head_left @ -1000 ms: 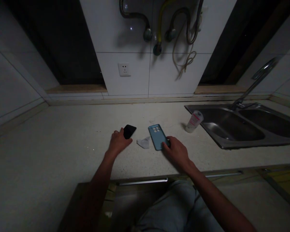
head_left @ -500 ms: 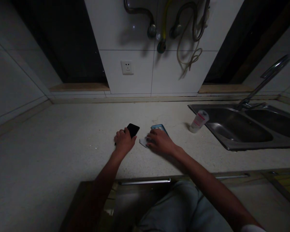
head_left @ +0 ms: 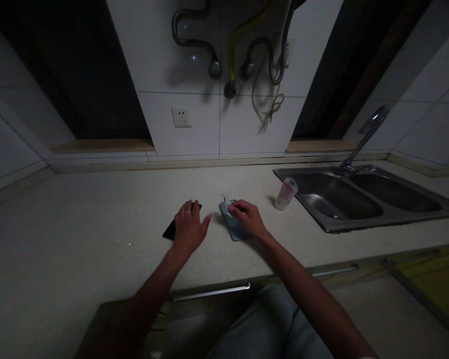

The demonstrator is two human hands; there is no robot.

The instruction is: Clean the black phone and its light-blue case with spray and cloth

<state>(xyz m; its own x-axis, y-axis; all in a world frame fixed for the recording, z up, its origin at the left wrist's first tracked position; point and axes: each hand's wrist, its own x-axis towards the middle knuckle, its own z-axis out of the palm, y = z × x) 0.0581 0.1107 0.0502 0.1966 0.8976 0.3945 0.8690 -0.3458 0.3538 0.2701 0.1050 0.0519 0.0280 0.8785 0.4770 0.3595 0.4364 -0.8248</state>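
Observation:
My left hand point(head_left: 189, 228) lies flat on a black phone point(head_left: 169, 231) on the pale countertop point(head_left: 97, 219), fingers stretched out over it. Just to its right, my right hand point(head_left: 247, 217) has its fingers pinched on a small white wipe point(head_left: 228, 207), held against a blue phone case point(head_left: 232, 228) that lies flat on the counter. Most of the phone is hidden under my left hand.
A small white tube with a pink label point(head_left: 286, 193) stands by the left rim of a steel double sink point(head_left: 359, 199) with a tap point(head_left: 362, 134). A wall socket point(head_left: 181, 117) and hanging hoses point(head_left: 247, 55) are behind. The counter's front edge runs below my forearms.
My right hand went from the blue case to the white wipe, picked it up and now holds it on the case. My left hand slid over the black phone.

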